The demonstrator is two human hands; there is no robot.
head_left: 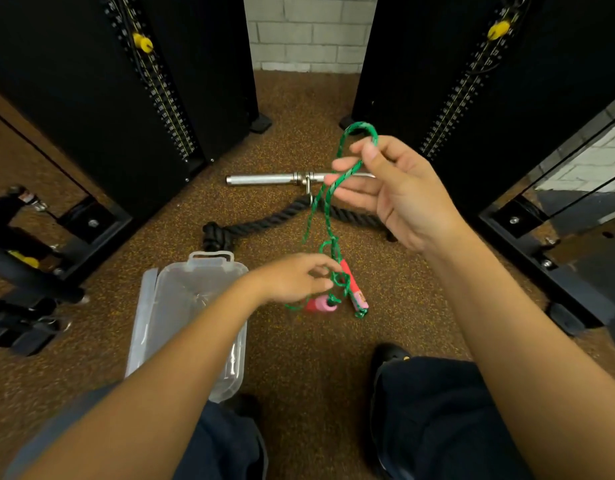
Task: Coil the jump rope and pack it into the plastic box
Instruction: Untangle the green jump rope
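Both forearms reached out over the dark-trousered knees at the bottom of the view, and between them hung the green jump rope (328, 199), not yet coiled. It ran as a long doubled loop from the right hand (396, 192) down to a loose tangle by the left hand (295, 278), where the two pink-and-red handles (354, 289) dangled just above the speckled floor (299, 109). So the winding looked to be in its early stage — one long bight gathered, no tidy coil formed, and nothing packed.

Left of the rope, the clear plastic box (181, 306) sat open on the floor beside the left forearm; it appeared empty, though glare on its walls made that hard to confirm. A pale strip along its left edge may have been its lid.

As for the grip: the right hand was raised and partly open, thumb and forefinger pinching the top of the loop while the other fingers spread loosely, the cord passing across them. The left hand's grip was a light curl, fingertips (325, 270) closed on the strands just above the handles — the exact contact was blurred.

Behind lay a steel bar (264, 179) and a thick black rope (264, 221), well apart from the box.
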